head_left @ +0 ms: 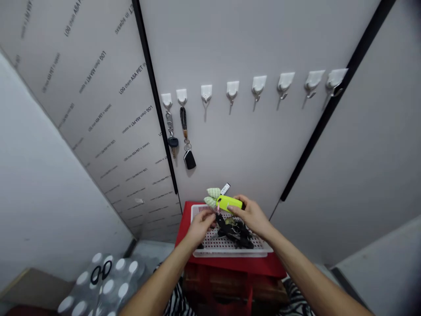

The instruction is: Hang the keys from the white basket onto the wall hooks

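Observation:
My right hand grips a neon yellow-green key case above a white perforated plastic basket. My left hand pinches a thin pink loop at the case's lower end, so both hands hold the same bundle. A green gingham fabric charm and a small white tag stick up behind the case. In the basket lies a tangle of black key fobs and straps, partly hidden under my hands.
The basket stands on a red surface. Ahead, a grey wall carries a row of several white adhesive hooks. A key on a ring and a black fob hang from the two leftmost hooks. A polka-dot bag sits at lower left.

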A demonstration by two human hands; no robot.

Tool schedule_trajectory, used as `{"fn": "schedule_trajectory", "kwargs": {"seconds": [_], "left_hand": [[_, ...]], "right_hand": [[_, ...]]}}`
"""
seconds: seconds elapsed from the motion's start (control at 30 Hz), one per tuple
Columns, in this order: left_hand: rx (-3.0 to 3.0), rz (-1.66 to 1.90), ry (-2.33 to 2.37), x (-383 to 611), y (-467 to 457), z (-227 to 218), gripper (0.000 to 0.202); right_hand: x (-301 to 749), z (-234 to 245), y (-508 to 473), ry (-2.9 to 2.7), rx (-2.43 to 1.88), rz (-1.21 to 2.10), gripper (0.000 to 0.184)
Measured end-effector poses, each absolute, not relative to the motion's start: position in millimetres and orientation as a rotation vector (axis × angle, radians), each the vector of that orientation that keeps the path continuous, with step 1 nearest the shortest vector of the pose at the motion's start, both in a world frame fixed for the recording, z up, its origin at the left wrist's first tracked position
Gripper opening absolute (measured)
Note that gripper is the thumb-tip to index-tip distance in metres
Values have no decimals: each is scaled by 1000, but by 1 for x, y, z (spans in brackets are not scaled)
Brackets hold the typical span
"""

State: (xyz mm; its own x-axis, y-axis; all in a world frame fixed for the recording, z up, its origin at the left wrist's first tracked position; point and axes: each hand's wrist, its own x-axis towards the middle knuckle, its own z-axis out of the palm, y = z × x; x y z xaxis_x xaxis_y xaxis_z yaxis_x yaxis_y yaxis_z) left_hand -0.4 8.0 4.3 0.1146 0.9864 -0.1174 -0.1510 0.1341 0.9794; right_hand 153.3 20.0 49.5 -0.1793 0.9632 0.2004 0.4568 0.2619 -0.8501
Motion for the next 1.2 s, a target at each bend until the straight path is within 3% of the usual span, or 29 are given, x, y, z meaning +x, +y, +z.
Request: {"fn": "schedule_trajectory", "kwargs": {"seconds": [0.17, 0.27, 0.37, 0.6, 0.97, 1.2], "left_hand": [[652, 929, 690, 11, 8, 13, 40], [510, 1076, 570, 13, 16, 23, 28], [484, 1273, 594, 10, 24, 32, 11], [712, 1461, 698, 0, 23, 41, 23], [1004, 1393, 718, 4, 12, 65, 23], [988, 1349, 803, 5, 9, 79, 23]], "right_hand": [[142, 57, 15, -1568, -1232, 899, 26], [141, 60, 9, -1588, -1174, 989, 25], [145, 57, 2, -1694, -1150, 1021, 22], [165, 30, -11, -1958, -1265, 916, 13], [143, 59, 3, -1824, -1167, 916, 27], [113, 59, 5, -1749, -1110, 943, 19]]}}
